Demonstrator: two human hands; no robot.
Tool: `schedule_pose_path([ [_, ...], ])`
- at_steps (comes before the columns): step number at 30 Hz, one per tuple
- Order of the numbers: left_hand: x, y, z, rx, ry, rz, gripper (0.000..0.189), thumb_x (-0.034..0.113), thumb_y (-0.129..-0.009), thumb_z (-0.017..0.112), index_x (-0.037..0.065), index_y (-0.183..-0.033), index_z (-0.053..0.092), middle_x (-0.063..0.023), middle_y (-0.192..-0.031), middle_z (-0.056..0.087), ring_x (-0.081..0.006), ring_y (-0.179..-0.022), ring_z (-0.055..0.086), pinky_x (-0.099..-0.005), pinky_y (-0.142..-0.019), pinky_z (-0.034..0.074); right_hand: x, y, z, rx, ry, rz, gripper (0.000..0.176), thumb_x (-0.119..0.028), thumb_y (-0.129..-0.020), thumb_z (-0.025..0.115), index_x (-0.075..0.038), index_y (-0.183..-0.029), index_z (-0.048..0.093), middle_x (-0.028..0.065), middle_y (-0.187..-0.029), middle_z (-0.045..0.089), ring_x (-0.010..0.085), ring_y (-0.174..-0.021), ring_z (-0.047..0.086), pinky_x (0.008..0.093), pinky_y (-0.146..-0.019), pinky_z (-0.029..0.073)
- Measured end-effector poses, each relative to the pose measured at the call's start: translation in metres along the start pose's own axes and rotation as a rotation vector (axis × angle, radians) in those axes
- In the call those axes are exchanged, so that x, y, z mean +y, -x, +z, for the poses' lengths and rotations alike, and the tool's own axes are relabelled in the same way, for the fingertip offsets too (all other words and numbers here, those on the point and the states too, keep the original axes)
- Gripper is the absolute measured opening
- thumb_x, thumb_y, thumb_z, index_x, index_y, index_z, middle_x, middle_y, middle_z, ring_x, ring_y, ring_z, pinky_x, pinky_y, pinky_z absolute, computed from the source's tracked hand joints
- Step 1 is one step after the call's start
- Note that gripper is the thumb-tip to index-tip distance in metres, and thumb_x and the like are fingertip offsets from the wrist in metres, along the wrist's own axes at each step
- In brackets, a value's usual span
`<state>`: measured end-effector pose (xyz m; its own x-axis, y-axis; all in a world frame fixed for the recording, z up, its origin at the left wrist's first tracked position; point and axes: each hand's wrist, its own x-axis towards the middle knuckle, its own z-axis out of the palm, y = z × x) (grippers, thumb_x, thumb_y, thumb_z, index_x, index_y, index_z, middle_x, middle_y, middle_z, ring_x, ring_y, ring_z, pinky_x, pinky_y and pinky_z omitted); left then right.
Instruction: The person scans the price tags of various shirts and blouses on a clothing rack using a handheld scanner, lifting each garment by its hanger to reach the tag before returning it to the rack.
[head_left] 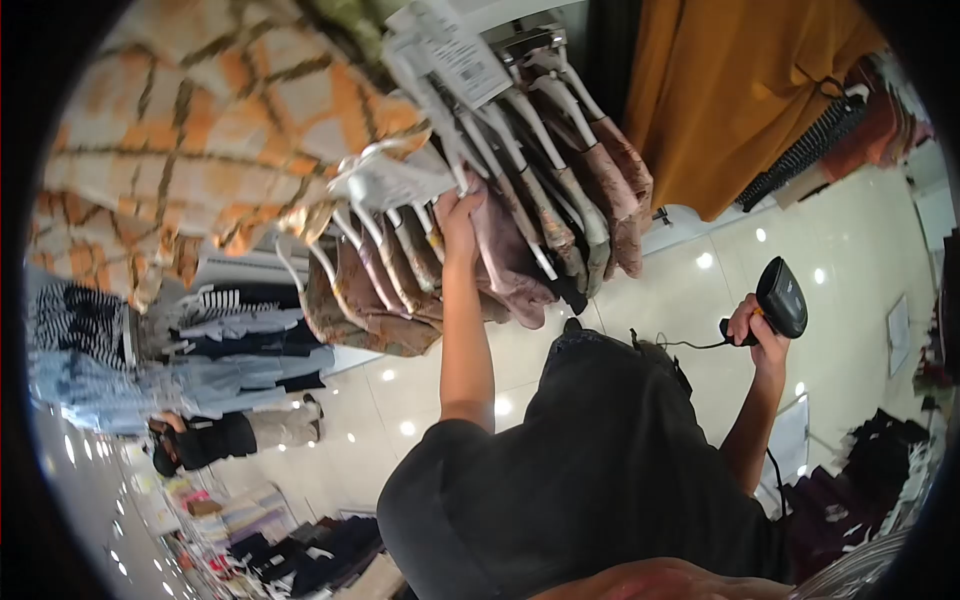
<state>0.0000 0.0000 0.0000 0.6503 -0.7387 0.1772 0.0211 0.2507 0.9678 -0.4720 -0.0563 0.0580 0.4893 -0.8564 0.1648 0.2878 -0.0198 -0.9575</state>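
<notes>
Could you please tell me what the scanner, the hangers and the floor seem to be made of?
Scanner in the right hand: probably hard black plastic, softly shiny on its moulded shell.
Hangers: likely smooth white plastic, given slim, even arms.
Floor: polished tile, perhaps ceramic, from seams and reflected lights.

Scanner [782,298]: body made of hard blk plastic, smooth, w/ slight gloss seen on the rounded head. Thin cord [700,346] is sheathed in blk plastic or rubber; which can't be told. Hangers [530,125] appear moulded in smooth wht plastic, semi-gloss. Price tag [475,72] is made of smooth wht paper or card, printed blk. Pink garment [512,268] is cut from soft cloth w/ faint satin sheen. Orange-checked cloth [240,120] looks thin, lt-wt, mostly matt. Mustard cloth [720,90] is hung in soft matt folds. Blk top [590,460]: plain matt cloth, slightly creased. Floor [700,300] is laid w/ polished glossy tiles; bright spots are mirrored.
</notes>
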Motion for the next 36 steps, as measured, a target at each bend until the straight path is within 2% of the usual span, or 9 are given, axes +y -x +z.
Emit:
schedule_pose_path([
  [3, 0.017, 0.043, 0.0, 0.161, 0.012, -0.04, 0.05, 0.006, -0.085, 0.058, 0.001, -0.133, 0.046, -0.0117, -0.135, 0.048, -0.0228, -0.126, 0.044, -0.0322, -0.107, 0.031, -0.005, 0.012, 0.004, 0.094, -0.068, 0.029, 0.028, -0.025, -0.089, 0.061, 0.002, -0.086, 0.054, 0.0078, -0.06, 0.05, 0.0154, -0.05, 0.05, 0.0317, -0.054, 0.046],
  [6, 0.021, 0.054, 0.034, 0.207, -0.267, 0.242, 0.05, 0.009, -0.092, 0.058, -0.004, -0.136, 0.039, -0.019, -0.146, 0.037, -0.0286, -0.139, 0.031, -0.0403, -0.116, 0.02, -0.02, -0.028, -0.032, 0.136, -0.066, -0.098, 0.026, -0.023, -0.09, 0.06, 0.002, -0.089, 0.054, 0.0063, -0.06, 0.048, 0.015, -0.05, 0.049, 0.0313, -0.055, 0.045],
  [10, 0.025, 0.104, 0.083, 0.298, -0.441, 0.671, 0.043, 0.008, -0.092, 0.055, -0.004, -0.13, 0.039, -0.025, -0.15, 0.028, -0.0361, -0.14, 0.027, -0.0463, -0.115, 0.019, -0.05, -0.068, -0.083, 0.167, -0.115, -0.262, 0.019, -0.018, -0.094, 0.055, -0.001, -0.1, 0.052, 0.0051, -0.062, 0.048, 0.0141, -0.051, 0.049, 0.031, -0.057, 0.046],
  [14, -0.013, 0.143, 0.14, 0.146, -0.415, 0.817, 0.021, 0.003, -0.088, 0.054, 0.001, -0.106, 0.044, -0.0238, -0.129, 0.047, -0.0346, -0.122, 0.046, -0.0464, -0.106, 0.034, -0.095, -0.095, -0.155, 0.174, -0.019, -0.334, 0.016, -0.017, -0.095, 0.053, -0.001, -0.1, 0.051, 0.0037, -0.064, 0.047, 0.0124, -0.051, 0.047, 0.029, -0.057, 0.045],
  [16, -0.02, 0.154, 0.2, -0.071, -0.251, 0.678, 0.014, -0.002, -0.086, 0.054, -0.001, -0.099, 0.047, -0.0231, -0.11, 0.056, -0.0272, -0.092, 0.059, -0.038, -0.082, 0.051, -0.123, -0.097, -0.197, 0.193, 0.083, -0.296, 0.015, -0.015, -0.094, 0.056, 0.0, -0.099, 0.054, 0.0042, -0.064, 0.05, 0.0121, -0.053, 0.05, 0.0289, -0.059, 0.047],
  [18, -0.037, 0.162, 0.262, -0.206, -0.168, 0.458, 0.004, -0.003, -0.089, 0.055, -0.004, -0.093, 0.055, -0.0162, -0.088, 0.065, -0.022, -0.076, 0.063, -0.0313, -0.072, 0.052, -0.15, -0.091, -0.237, 0.218, 0.236, -0.219, 0.013, -0.013, -0.092, 0.061, -0.002, -0.095, 0.056, 0.0029, -0.063, 0.054, 0.01, -0.057, 0.053, 0.026, -0.059, 0.047],
  [21, -0.041, 0.168, 0.368, -0.507, -0.065, 0.156, 0.006, -0.003, -0.089, 0.058, -0.003, -0.095, 0.059, -0.0133, -0.088, 0.066, -0.0171, -0.073, 0.063, -0.0274, -0.071, 0.05, -0.164, -0.072, -0.301, 0.263, 0.419, -0.057, 0.014, -0.015, -0.091, 0.063, -0.004, -0.094, 0.056, 0.0008, -0.061, 0.054, 0.0091, -0.058, 0.054, 0.0251, -0.058, 0.045],
  [29, -0.061, 0.202, 0.589, -1.131, -0.15, 0.274, 0.011, -0.006, -0.086, 0.056, -0.001, -0.094, 0.062, -0.012, -0.086, 0.067, -0.0206, -0.072, 0.066, -0.0286, -0.066, 0.052, -0.084, 0.106, -0.461, 0.329, 0.727, 0.565, 0.021, -0.019, -0.086, 0.069, -0.001, -0.097, 0.065, 0.0011, -0.061, 0.058, 0.0102, -0.052, 0.055, 0.0298, -0.051, 0.045],
  [36, -0.104, 0.199, 0.704, -1.354, -0.295, 0.14, 0.016, -0.001, -0.086, 0.057, 0.001, -0.1, 0.064, -0.0114, -0.091, 0.069, -0.0205, -0.078, 0.067, -0.0286, -0.072, 0.052, -0.034, 0.143, -0.452, 0.736, 0.216, 0.635, 0.017, -0.017, -0.086, 0.068, -0.004, -0.077, 0.059, 0.0002, -0.055, 0.054, 0.0084, -0.045, 0.051, 0.0265, -0.044, 0.04],
])
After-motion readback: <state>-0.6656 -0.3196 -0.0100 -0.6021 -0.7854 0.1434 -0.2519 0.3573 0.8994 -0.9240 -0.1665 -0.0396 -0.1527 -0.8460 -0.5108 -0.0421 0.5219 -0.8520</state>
